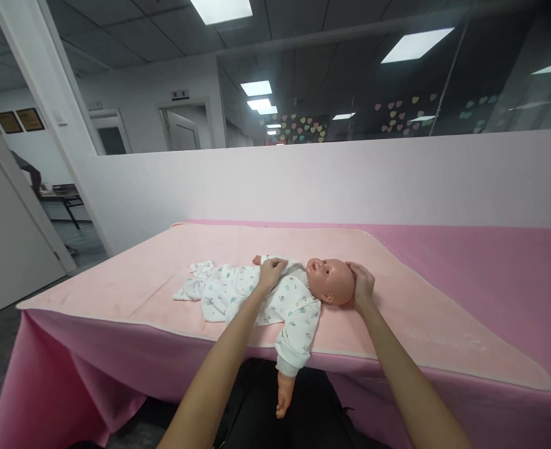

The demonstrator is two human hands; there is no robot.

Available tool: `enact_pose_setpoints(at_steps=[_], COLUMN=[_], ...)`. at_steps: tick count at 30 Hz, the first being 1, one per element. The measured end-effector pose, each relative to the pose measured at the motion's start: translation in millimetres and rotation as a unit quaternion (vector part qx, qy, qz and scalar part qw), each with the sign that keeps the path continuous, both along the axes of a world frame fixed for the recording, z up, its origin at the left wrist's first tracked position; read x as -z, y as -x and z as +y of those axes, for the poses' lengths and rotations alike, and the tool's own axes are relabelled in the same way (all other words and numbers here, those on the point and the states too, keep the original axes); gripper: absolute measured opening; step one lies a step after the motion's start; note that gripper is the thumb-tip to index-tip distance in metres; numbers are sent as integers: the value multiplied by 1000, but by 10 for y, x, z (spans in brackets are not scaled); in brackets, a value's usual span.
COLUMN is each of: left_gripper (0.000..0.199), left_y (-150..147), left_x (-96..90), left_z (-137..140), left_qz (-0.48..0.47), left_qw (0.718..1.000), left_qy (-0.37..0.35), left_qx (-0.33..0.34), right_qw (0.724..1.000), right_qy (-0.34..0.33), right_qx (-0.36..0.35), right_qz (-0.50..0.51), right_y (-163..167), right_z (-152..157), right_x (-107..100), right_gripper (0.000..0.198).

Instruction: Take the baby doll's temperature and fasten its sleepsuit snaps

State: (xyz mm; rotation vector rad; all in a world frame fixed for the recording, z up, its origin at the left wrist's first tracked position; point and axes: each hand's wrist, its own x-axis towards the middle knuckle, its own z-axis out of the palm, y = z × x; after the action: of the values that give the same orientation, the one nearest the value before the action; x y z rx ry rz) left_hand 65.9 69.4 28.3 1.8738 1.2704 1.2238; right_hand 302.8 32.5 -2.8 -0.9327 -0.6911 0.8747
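Note:
A baby doll [332,280] lies on its back on a pale pink mat, its bald head to the right. It wears a white patterned baby outfit [238,285], whose leg ends lie flat to the left. My left hand [272,273] is on the chest, fingers bent onto the cloth below the neckline; its fingertips are partly hidden. My right hand [362,284] cups the crown of the head, with its fingers curved around the far side. The doll's near arm [284,393] hangs over the table's front edge; its far hand [256,259] shows beyond my left hand.
The pale pink mat [130,274] covers much of a table draped in a darker pink cloth [504,268]. Behind it runs a low white wall [331,181] with glass above. A white door [13,231] stands at the left, and part of a person [30,173] shows through the doorway.

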Motion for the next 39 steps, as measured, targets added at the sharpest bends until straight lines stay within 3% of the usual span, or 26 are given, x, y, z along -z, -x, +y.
enact_pose_setpoints(at_steps=[2, 4, 6, 9, 10, 11, 16, 20, 24, 26, 29, 32, 34, 36, 39], left_gripper=[32, 33, 33, 31, 31, 30, 29, 33, 43, 47, 44, 39, 36, 33, 33], left_y=[71, 117, 131, 121, 116, 113, 114, 118, 107, 87, 37, -13, -30, -31, -12], left_x=[2, 2, 6, 16, 19, 21, 36, 53, 65, 64, 48, 27, 20, 24, 47], left_z=[6, 4, 0, -3, -4, -6, -12, 4, -35, -95, -207, -291, -313, -313, -298], left_qz=[-33, -59, -80, -99, -102, -104, -101, -111, -124, -102, 17, 161, 209, 210, 156], left_qw=[999, 997, 996, 993, 993, 993, 993, 993, 992, 995, 997, 978, 968, 969, 980], left_qy=[8, 16, 22, 24, 24, 22, 4, -6, 4, 2, -58, -124, -134, -129, -117], left_qx=[-22, -37, -44, -53, -56, -58, -53, -46, -33, -7, 40, 43, 32, 31, 29], right_qw=[988, 940, 844, 676, 640, 630, 716, 722, 720, 756, 824, 844, 848, 854, 878], right_qy=[-30, -62, -101, -134, -126, -117, -95, -88, -56, -68, -120, -150, -157, -151, -103], right_qx=[106, 167, 154, 14, 5, 3, 22, 44, 86, 63, -51, -106, -101, -104, -103], right_qz=[-104, -290, -504, -725, -758, -768, -692, -685, -686, -648, -552, -504, -497, -487, -456], right_y=[40, 167, 393, 832, 969, 1089, 1351, 1242, 991, 894, 862, 911, 920, 873, 686], right_z=[-4, -37, -81, -90, -66, -31, 129, -5, -355, -554, -812, -969, -1012, -1028, -1067], right_x=[-110, -269, -447, -642, -671, -683, -627, -680, -1006, -1246, -1576, -1748, -1725, -1553, -983], right_gripper=[14, 16, 21, 23, 22, 21, 20, 18, 20, 23, 26, 27, 26, 27, 30])
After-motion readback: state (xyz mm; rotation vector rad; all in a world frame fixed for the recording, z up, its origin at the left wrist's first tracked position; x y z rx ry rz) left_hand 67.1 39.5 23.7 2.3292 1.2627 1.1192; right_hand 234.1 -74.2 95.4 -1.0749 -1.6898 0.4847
